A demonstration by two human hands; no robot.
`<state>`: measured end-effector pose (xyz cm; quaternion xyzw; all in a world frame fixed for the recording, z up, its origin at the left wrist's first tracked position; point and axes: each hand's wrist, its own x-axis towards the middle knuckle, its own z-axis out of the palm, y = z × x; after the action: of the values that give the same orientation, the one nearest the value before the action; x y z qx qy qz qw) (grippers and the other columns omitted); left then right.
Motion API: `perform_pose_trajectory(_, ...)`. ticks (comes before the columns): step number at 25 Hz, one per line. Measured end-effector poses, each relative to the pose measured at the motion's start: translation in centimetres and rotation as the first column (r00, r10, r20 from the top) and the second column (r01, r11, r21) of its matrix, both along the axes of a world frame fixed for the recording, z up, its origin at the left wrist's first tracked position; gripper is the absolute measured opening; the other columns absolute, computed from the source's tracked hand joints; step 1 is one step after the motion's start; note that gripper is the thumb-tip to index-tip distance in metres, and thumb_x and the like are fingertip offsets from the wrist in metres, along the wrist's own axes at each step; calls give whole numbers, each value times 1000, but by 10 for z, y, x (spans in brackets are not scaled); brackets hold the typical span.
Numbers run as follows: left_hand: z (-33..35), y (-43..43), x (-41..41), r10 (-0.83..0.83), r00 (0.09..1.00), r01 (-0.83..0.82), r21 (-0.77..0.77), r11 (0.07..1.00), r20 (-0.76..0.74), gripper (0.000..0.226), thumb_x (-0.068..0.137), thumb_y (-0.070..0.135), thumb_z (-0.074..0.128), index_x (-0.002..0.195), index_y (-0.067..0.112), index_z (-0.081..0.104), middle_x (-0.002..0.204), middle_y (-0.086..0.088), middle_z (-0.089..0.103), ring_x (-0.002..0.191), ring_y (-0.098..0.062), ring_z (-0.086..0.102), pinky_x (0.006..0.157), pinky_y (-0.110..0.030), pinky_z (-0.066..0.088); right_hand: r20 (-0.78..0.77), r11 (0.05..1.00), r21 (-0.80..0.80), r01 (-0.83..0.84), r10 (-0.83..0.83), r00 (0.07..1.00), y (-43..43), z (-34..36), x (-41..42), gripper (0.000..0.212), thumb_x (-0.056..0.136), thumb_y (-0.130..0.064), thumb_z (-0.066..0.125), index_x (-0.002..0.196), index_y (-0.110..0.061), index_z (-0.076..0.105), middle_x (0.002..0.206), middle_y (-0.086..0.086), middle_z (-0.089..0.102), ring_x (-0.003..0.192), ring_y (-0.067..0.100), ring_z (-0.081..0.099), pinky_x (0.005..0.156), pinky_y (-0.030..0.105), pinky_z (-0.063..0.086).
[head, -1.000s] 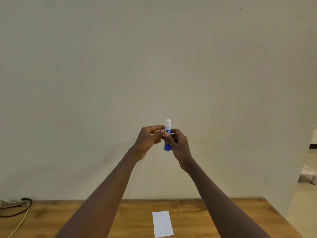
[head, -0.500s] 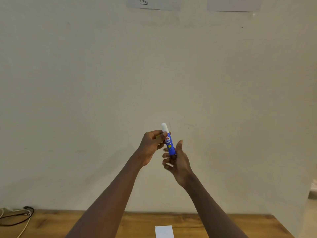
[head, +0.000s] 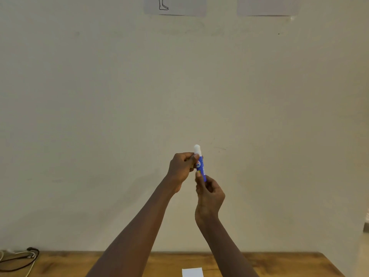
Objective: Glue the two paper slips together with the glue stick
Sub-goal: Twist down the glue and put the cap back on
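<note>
I hold a blue glue stick (head: 200, 166) upright in front of the wall, its white glue tip poking out at the top. My left hand (head: 181, 169) pinches the upper part of the tube and seems to hold something yellowish in the fingers. My right hand (head: 209, 193) grips the bottom end of the tube from below. Far below, one white paper slip (head: 192, 272) lies on the wooden table (head: 279, 264), cut off by the frame's lower edge. A second slip is not visible.
Black and white cables (head: 22, 258) lie at the table's far left corner. A plain wall (head: 99, 116) stands right behind the table, with two paper sheets (head: 175, 7) pinned high up. The table's right edge drops off near the lower right.
The view has tilted upward, so the table and slip sank toward the bottom. My right hand slid from the tube's middle down to its base, and the tube tilted slightly.
</note>
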<state>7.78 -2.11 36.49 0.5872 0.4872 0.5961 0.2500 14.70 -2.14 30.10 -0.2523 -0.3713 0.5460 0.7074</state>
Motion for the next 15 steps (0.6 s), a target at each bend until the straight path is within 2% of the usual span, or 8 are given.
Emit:
perform_pose_trajectory(1,1,-1,2,12,999,-13,20,1000,36,30,92,20,45,96,-4,62,86,-14,58,83,-25,49,81,-32,46,36,999,6,37,-37,999,2,0,1,24,79,-19,64,93,0,64,64,2,60,55,10,55,50,14,49)
perform_pose_trajectory(2,2,-2,3,-2,997,-1,40,999,77,29,92,19,45,93,-4,62,83,-13,57,82,-25,48,81,-33,45,10,999,-20,-35,35,999,1,3,4,30,82,-28,60,93,-1,64,64,2,62,53,11,56,49,16,49)
perform_pose_trajectory(5,6,-4,2,-122,985,115,68,991,125,25,93,16,42,95,-1,60,94,-14,57,87,-23,50,84,-29,46,-178,854,-175,-489,461,869,-1,13,17,66,86,-58,34,73,-1,65,47,3,60,37,10,49,38,16,44)
perform_pose_trajectory(7,7,-5,1,-163,981,156,70,985,102,24,93,16,42,97,1,60,100,-15,57,90,-22,51,81,-24,48,-275,786,-197,-585,529,803,-1,18,24,56,88,-51,38,70,-2,59,39,0,54,29,6,42,32,14,39)
perform_pose_trajectory(9,6,-5,3,-152,984,146,70,987,90,24,93,16,42,99,2,60,102,-15,58,91,-22,52,80,-22,48,-341,811,-143,-568,498,797,-2,18,24,38,89,-37,45,76,-3,58,41,0,56,30,6,47,34,13,44)
perform_pose_trajectory(12,5,-2,6,-86,994,82,66,994,62,29,92,17,42,106,-2,60,104,-14,60,93,-23,54,83,-28,48,-280,929,-27,-370,349,895,0,11,21,18,86,-18,53,86,-4,64,59,4,70,51,11,66,52,17,56)
perform_pose_trajectory(14,4,-2,6,-70,996,66,62,996,57,29,92,17,43,108,-1,59,105,-12,60,93,-21,54,83,-26,48,-211,966,11,-258,254,944,0,10,21,17,84,-13,56,94,-2,64,75,9,71,63,16,70,61,21,59)
perform_pose_trajectory(15,4,-2,5,-81,995,77,63,995,65,29,92,17,43,108,-1,59,104,-12,60,91,-21,54,82,-25,48,-189,962,-9,-274,268,945,-1,11,23,22,86,-21,55,94,-2,64,76,11,70,63,17,70,59,22,59)
